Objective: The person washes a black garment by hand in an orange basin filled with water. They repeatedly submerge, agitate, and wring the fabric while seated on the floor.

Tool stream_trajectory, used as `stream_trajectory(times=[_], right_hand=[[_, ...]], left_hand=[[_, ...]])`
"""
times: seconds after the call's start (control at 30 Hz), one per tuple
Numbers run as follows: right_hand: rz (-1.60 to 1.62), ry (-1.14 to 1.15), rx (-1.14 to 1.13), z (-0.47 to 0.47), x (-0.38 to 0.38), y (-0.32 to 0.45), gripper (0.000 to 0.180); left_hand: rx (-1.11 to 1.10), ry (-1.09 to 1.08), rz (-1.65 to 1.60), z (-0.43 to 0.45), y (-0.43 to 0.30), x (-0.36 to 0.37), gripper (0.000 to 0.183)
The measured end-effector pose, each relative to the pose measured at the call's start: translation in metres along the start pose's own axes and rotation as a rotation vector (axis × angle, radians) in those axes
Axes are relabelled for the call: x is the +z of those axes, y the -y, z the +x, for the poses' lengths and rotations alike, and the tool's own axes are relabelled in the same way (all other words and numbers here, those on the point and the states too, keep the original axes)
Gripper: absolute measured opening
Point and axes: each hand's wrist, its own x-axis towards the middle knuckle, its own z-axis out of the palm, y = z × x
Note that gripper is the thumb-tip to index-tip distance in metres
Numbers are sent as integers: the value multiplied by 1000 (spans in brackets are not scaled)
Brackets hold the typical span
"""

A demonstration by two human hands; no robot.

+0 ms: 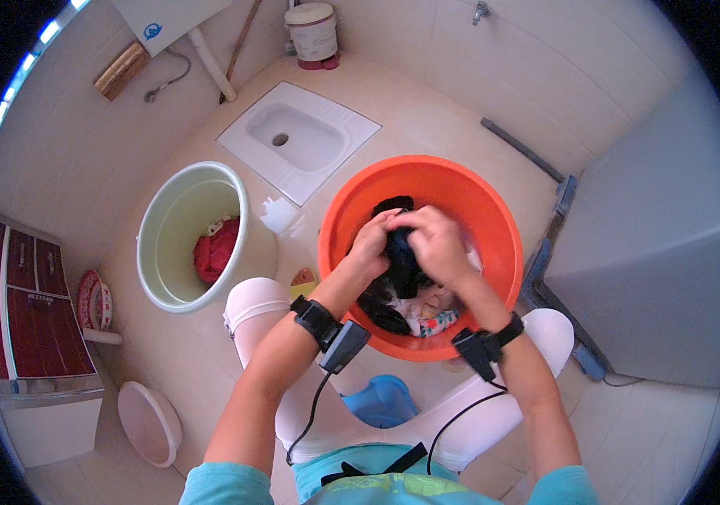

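Note:
Both my hands are over a large orange plastic tub [499,227] on the tiled floor between my knees. My left hand [372,243] grips a black cloth garment [403,268] near its top. Close against it, my right hand [437,243] is on the same garment, fingers bent and a little blurred. The cloth hangs down between my hands into the tub. Below lie more dark cloth [382,309] and light cloth with a colourful print [439,322]. Whether the black pieces are one garment I cannot tell.
A pale green bucket [249,252] with red cloth [216,252] inside stands left of the tub. Beyond is a squat toilet [300,136]. A blue plastic stool [382,401] is beneath me. A pink basin [148,423] leans at lower left; a grey appliance [644,252] stands right.

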Motion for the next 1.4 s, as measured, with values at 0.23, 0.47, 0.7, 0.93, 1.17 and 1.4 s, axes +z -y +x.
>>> stream_trajectory(times=[0.23,0.47,0.7,0.93,1.17,1.4], right_hand=[[-361,-122,-80,3,30,-15,28],[-335,-47,-162,-5,59,6,31],[-236,-214,193,11,18,-50,35],[189,-60,288,13,-6,-37,42],[231,82,171,7,-1,-34,39],[-233,-111,172,-7,8,-35,33]], left_hand=[[-150,-214,-99,-2,26,13,35],[57,-19,-158,18,53,-67,22],[-292,-294,179,-15,18,24,29],[210,-40,985,-10,-6,11,59],[394,-6,1333,-14,-18,15,44],[473,-323,1472,-12,-26,19,25]])
